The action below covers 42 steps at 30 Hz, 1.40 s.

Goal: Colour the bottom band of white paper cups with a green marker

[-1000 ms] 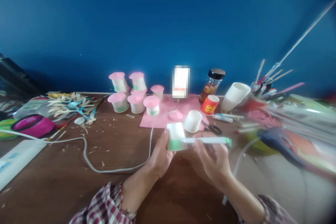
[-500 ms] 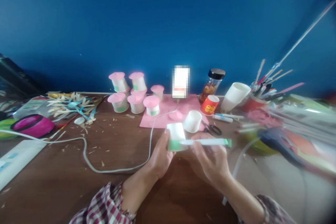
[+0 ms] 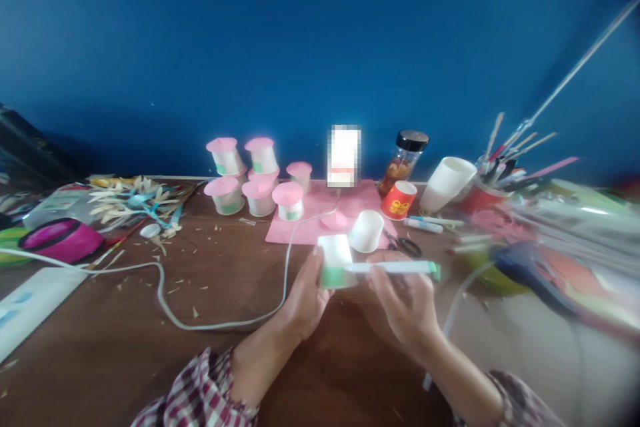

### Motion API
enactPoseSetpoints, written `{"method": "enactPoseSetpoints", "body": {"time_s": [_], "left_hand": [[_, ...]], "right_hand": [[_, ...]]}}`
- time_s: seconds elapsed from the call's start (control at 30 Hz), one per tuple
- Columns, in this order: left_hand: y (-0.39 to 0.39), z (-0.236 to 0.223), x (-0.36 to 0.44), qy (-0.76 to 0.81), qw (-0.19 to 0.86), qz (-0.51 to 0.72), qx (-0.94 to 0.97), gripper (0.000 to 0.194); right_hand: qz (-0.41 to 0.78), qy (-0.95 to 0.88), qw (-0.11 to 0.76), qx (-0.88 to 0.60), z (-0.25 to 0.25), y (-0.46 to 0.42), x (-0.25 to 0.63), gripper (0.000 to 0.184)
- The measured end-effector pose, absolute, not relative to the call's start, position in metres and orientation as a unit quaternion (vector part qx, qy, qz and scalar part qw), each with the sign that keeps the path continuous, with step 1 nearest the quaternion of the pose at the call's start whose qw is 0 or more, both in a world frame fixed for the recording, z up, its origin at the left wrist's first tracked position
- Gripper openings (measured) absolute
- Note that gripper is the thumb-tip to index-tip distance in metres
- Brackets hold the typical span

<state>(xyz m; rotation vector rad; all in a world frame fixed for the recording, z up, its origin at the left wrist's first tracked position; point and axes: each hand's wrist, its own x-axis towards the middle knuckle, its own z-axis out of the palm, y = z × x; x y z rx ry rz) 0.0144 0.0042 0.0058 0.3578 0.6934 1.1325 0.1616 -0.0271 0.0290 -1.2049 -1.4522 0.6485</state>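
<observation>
My left hand is closed round a white paper cup with a green patch coloured on its lower side. In my right hand is a white marker with a green end, gripped between thumb and fingers. Its tip meets the cup at the green patch, though blur hides the exact contact. Just beyond the held cup, another white paper cup rests on a pink sheet. Black-handled scissors lie behind my right hand.
Several white cups with pink disc tops stand at back left. A white cable curves across the brown table. A red cup, a black-lidded jar and a tall white cup stand at back right. A glue gun appears blurred at right.
The marker has tilted slightly, its green end a little higher against the cup. My left hand and the cup have hardly moved.
</observation>
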Motion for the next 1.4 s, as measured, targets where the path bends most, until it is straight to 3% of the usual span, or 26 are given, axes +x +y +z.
{"method": "enactPoseSetpoints", "body": {"time_s": [1.4], "left_hand": [[0.002, 0.009, 0.014, 0.317, 0.771, 0.525, 0.172, 0.039]], "right_hand": [[0.208, -0.645, 0.535, -0.504, 0.042, -0.029, 0.162, 0.009]]}}
